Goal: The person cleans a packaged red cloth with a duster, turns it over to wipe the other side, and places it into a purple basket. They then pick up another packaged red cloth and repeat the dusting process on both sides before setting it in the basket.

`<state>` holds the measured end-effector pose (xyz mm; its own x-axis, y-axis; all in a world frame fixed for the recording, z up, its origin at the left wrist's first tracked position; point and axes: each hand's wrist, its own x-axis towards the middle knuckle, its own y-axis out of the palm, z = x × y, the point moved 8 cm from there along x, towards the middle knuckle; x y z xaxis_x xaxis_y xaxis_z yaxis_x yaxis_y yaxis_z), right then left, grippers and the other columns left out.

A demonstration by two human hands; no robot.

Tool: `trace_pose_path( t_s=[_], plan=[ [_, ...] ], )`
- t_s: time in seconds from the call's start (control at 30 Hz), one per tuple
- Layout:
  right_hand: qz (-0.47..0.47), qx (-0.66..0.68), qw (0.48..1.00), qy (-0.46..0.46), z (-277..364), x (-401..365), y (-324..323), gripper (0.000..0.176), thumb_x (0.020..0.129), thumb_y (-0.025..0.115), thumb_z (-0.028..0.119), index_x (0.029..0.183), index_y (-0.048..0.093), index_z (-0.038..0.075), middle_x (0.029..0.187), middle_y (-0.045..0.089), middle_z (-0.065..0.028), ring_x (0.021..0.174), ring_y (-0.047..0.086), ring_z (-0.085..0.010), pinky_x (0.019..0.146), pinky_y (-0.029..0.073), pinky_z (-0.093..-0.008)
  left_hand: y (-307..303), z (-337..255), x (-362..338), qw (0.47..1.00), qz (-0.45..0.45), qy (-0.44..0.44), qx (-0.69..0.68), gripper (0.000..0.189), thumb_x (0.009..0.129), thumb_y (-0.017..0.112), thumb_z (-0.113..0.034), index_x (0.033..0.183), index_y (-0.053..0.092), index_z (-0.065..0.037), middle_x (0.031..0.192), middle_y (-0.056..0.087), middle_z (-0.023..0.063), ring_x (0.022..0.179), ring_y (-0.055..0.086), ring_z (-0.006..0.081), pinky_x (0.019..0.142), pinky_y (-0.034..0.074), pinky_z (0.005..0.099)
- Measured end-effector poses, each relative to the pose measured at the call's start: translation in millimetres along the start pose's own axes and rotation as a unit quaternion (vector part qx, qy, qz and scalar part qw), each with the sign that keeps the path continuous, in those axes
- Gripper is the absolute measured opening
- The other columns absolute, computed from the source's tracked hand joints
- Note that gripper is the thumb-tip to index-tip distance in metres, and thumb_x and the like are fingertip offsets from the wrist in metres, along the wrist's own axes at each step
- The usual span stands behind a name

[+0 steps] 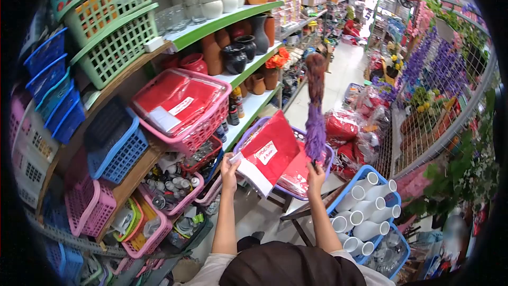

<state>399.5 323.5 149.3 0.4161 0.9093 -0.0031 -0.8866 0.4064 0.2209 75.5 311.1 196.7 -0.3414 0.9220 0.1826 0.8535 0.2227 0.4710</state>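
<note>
My left hand (pixel 228 173) is closed on the white lower corner of a flat red packet (pixel 280 137), which is wrapped in clear plastic and has a handwritten white label. The packet is tilted over a purple basket (pixel 329 165), where another red packet (pixel 297 173) lies. In my right hand (pixel 316 176) is a feather duster (pixel 315 132), gripped near its lower end. It stands upright, purple below and brown at the tip, above the right side of the basket. The fingers of my right hand hide its handle.
Left, a pink basket (pixel 206 130) holds red packets on a shelf. A blue basket (pixel 389 198) of white vases (pixel 377 205) stands close by my right arm. A wire rack (pixel 423 143) with flowers borders the right; the aisle (pixel 339 77) runs ahead. A person (pixel 350 29) is far off.
</note>
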Motion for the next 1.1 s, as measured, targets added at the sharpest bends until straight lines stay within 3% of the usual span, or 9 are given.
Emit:
trace_pose_path(
  t_s=[0.13,0.23,0.3,0.4,0.47,0.77,0.97,1.0,1.1],
  plan=[
    [0.020,0.069,0.997,0.013,35,11,32,0.015,0.080,0.064,0.021,0.082,0.059,0.007,0.050,0.038,0.0091,0.036,0.026,-0.0017,0.034,0.015,-0.0211,-10,-52,-8,0.996,-0.020,-0.004,-0.088,0.029,0.076,0.054,-0.001,0.103,0.045,-0.005,0.089,0.054,0.0053,0.076,0.055,0.0132,0.067,0.045,0.0243],
    [0.080,0.125,0.987,-0.057,64,7,55,0.013,0.081,0.062,0.017,0.085,0.058,0.005,0.063,0.048,0.0050,0.050,0.041,-0.0043,0.045,0.032,-0.0197,-14,-69,-12,0.996,-0.021,-0.015,-0.085,0.031,0.075,0.054,-0.002,0.104,0.045,-0.005,0.089,0.053,0.0048,0.076,0.055,0.0132,0.069,0.046,0.0248],
    [0.173,0.230,0.954,0.085,54,-3,74,0.013,0.081,0.060,0.013,0.090,0.058,0.003,0.075,0.056,0.0006,0.063,0.051,-0.0073,0.058,0.041,-0.0220,-18,-71,-9,0.997,-0.024,-0.007,-0.074,0.032,0.074,0.054,-0.001,0.105,0.045,-0.004,0.090,0.054,0.0052,0.078,0.055,0.0137,0.071,0.046,0.0256],
    [0.238,0.191,0.949,0.082,66,-13,90,0.013,0.078,0.062,0.007,0.090,0.057,0.002,0.082,0.060,-0.0032,0.069,0.057,-0.0098,0.064,0.045,-0.0232,-14,-82,-7,0.997,-0.008,0.019,-0.081,0.033,0.078,0.055,-0.009,0.108,0.044,-0.003,0.095,0.055,0.0061,0.084,0.056,0.0142,0.073,0.047,0.0264],
    [0.252,0.167,0.949,0.088,71,-17,96,0.017,0.075,0.064,0.003,0.090,0.056,0.002,0.081,0.061,-0.0042,0.070,0.059,-0.0114,0.066,0.047,-0.0236,-14,-76,-12,0.989,-0.064,-0.074,-0.107,0.037,0.086,0.050,-0.025,0.115,0.043,-0.004,0.105,0.054,0.0095,0.096,0.055,0.0190,0.079,0.048,0.0325],
    [0.231,0.218,0.941,0.120,58,-37,121,0.025,0.076,0.064,0.008,0.096,0.053,0.000,0.086,0.060,-0.0065,0.073,0.059,-0.0144,0.066,0.049,-0.0282,22,-2,-28,0.947,-0.008,-0.052,-0.317,0.044,0.090,0.039,-0.037,0.122,0.039,-0.006,0.114,0.050,0.0105,0.103,0.051,0.0221,0.084,0.046,0.0369],
    [0.178,-0.028,0.984,-0.004,46,-20,85,0.017,0.083,0.059,0.018,0.084,0.055,0.001,0.072,0.056,-0.0005,0.063,0.050,-0.0078,0.053,0.038,-0.0280,9,7,-16,0.948,-0.013,-0.056,-0.314,0.050,0.091,0.030,-0.044,0.127,0.034,-0.008,0.125,0.043,0.0116,0.115,0.042,0.0265,0.094,0.038,0.0441],
    [0.168,-0.100,0.973,-0.127,59,-21,82,0.022,0.085,0.055,0.022,0.082,0.053,0.000,0.060,0.055,-0.0059,0.051,0.047,-0.0146,0.047,0.033,-0.0335,6,-2,0,0.947,-0.013,-0.058,-0.314,0.051,0.091,0.030,-0.044,0.127,0.034,-0.008,0.125,0.043,0.0117,0.115,0.042,0.0265,0.094,0.038,0.0442],
    [0.145,-0.294,0.909,-0.257,73,-38,75,0.023,0.084,0.055,0.021,0.083,0.051,-0.002,0.056,0.051,-0.0164,0.047,0.047,-0.0275,0.046,0.034,-0.0366,-4,-6,-1,0.946,-0.015,-0.065,-0.316,0.051,0.091,0.030,-0.044,0.127,0.034,-0.009,0.125,0.043,0.0117,0.115,0.042,0.0266,0.094,0.038,0.0443]
  ],
)
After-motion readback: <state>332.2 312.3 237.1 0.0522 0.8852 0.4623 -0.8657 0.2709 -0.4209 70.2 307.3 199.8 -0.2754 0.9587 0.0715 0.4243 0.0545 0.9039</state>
